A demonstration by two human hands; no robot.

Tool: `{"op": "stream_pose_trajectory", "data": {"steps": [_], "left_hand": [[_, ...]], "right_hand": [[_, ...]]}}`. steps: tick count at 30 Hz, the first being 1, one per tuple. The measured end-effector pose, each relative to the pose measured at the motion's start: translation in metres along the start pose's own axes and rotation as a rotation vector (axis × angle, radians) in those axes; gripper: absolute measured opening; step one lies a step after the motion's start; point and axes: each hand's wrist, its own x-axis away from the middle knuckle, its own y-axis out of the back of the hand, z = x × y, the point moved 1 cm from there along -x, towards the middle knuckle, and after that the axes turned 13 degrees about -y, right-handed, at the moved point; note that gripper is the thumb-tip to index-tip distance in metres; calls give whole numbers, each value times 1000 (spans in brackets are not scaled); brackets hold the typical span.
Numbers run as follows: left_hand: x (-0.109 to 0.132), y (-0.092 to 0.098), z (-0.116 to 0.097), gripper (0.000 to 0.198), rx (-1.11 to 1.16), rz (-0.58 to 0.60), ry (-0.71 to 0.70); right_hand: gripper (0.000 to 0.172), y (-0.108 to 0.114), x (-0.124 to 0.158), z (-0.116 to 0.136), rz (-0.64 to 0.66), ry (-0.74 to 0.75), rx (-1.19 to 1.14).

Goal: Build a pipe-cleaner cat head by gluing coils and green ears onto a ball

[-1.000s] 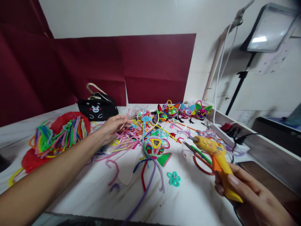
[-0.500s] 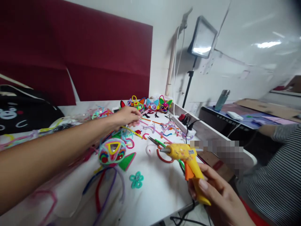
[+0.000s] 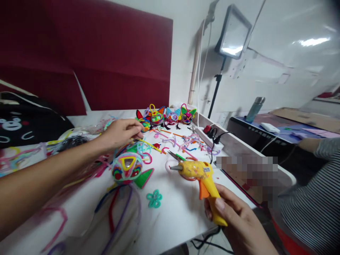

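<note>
My right hand (image 3: 239,223) grips a yellow glue gun (image 3: 198,173) with an orange trigger, its nozzle pointing left over the white table (image 3: 175,216). My left hand (image 3: 120,132) is stretched out over a heap of coloured pipe cleaners (image 3: 148,145), its fingers pinched on a strand there. Just below that hand lies a round multicoloured pipe-cleaner ball (image 3: 126,167) with long trailing strands and a green triangle beside it. A teal pipe-cleaner flower (image 3: 154,198) lies nearer to me.
Finished pipe-cleaner figures (image 3: 166,116) stand at the table's far edge. Red-handled scissors (image 3: 175,157) lie under the glue gun. A black bear bag (image 3: 23,122) sits at left, a power strip (image 3: 209,132) and lamp stand at right. A person in a striped sleeve (image 3: 313,198) works nearby.
The view has swung right. My left hand drew back a little toward me over the pipe cleaners, and my right hand moved the glue gun slightly left.
</note>
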Motion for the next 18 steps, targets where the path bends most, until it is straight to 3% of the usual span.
{"op": "stream_pose_trajectory", "data": {"steps": [4,9,14,18], "left_hand": [[58,24,16,45,-46,-81,0],[112,24,28,72,-159,-39,-6],[128,11,35,103,-204,84,68],[129,-1,41,112,-217,122,86]], "right_hand": [[40,-15,1,3,-66,-21,-85],[43,-30,0,7,-12,-9,-75],[58,-46,-1,7,-1,-35,-108],[51,-59,-3,6,-39,-48,-78]]}}
